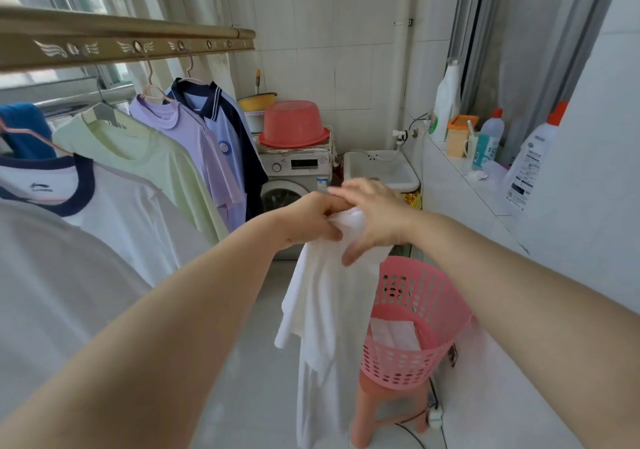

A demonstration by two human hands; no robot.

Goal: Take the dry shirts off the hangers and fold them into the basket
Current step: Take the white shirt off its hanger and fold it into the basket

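- Left hand [311, 221] grips the bunched top of a white shirt [325, 313], fingers curled round it.
- Right hand [375, 220], blurred, lies over the same bunch, fingers spread nearly straight.
- The shirt hangs just beside the basket [426, 296].
- Its hem could drag on the floor [249, 344].
- A knock might tip the basket off its stool [381, 410].
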